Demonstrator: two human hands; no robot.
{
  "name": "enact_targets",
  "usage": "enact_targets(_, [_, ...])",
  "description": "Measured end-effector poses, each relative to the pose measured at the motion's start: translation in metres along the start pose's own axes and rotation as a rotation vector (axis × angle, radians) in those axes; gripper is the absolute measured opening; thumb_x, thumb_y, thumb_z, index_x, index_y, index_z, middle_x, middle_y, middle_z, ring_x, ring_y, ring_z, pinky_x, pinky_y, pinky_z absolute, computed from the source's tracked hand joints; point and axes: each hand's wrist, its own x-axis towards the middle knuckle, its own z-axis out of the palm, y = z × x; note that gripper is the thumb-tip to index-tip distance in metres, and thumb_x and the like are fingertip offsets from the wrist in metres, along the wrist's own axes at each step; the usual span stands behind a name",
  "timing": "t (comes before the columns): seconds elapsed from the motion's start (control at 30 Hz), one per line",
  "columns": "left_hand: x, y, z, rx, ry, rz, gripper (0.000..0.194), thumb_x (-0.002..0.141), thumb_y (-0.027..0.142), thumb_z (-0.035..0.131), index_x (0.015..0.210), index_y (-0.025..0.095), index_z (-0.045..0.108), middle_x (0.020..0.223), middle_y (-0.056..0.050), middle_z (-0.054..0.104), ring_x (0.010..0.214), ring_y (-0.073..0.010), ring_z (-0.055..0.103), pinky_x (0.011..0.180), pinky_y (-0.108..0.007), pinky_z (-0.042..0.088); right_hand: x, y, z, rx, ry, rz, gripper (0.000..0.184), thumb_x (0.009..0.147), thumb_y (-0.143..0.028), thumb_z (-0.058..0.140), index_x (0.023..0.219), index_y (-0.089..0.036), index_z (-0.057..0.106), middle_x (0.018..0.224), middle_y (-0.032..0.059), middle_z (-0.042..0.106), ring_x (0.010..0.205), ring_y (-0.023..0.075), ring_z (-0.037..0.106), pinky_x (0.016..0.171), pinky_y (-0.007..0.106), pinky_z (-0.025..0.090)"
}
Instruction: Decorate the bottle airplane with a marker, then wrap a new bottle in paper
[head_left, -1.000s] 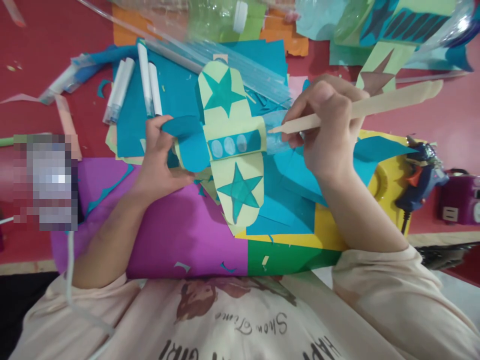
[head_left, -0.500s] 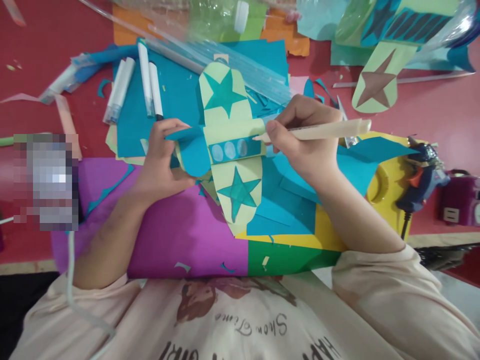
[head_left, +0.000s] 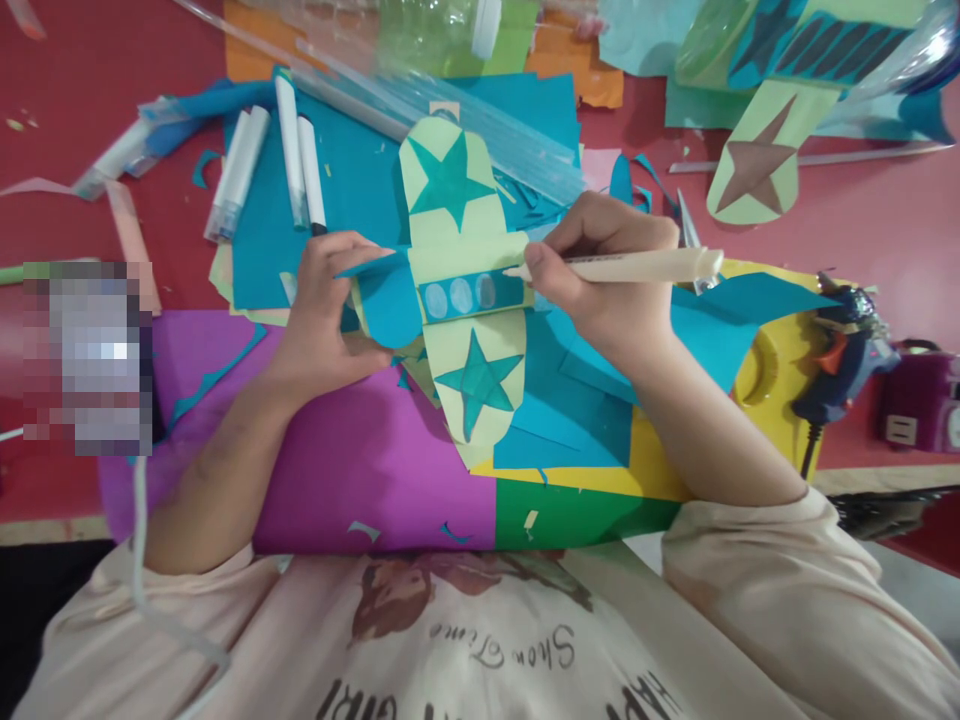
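A paper airplane model [head_left: 457, 255] in pale green lies before me, with teal stars on its wings and a blue strip [head_left: 450, 297] along its body. Whitish ovals mark the strip. My right hand [head_left: 600, 265] grips a cream-coloured marker [head_left: 637, 266], its tip at the strip's right part, just beyond the ovals. At the blue tail end [head_left: 390, 300], my left hand [head_left: 319, 310] is closed around the model, thumb below and fingers above.
Several white markers [head_left: 289, 150] rest on blue paper [head_left: 352, 130] at the back. A second plane with brown stars [head_left: 757, 165] stands at the upper right. A glue gun [head_left: 844, 340] lies on yellow card at right, scissors [head_left: 690, 225] near my right hand, a pixelated object [head_left: 97, 355] at left.
The marker's back end has swung a little left and down, while its tip stays over the strip. My left hand keeps its hold on the model.
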Motion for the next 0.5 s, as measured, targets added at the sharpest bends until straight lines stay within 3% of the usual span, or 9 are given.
enact_targets(0.5, [0.0001, -0.0002, 0.0000, 0.016, -0.020, -0.007, 0.064, 0.085, 0.047, 0.054, 0.140, 0.021, 0.034, 0.122, -0.013, 0.042, 0.120, -0.0320, 0.049, 0.093, -0.053, 0.051, -0.0010, 0.0081, -0.0022, -0.100, -0.052, -0.149, 0.038, 0.087, -0.052, 0.060, 0.064, -0.023, 0.052, 0.058, -0.0023, 0.058, 0.059, 0.0132, 0.059, 0.058, 0.030, 0.054])
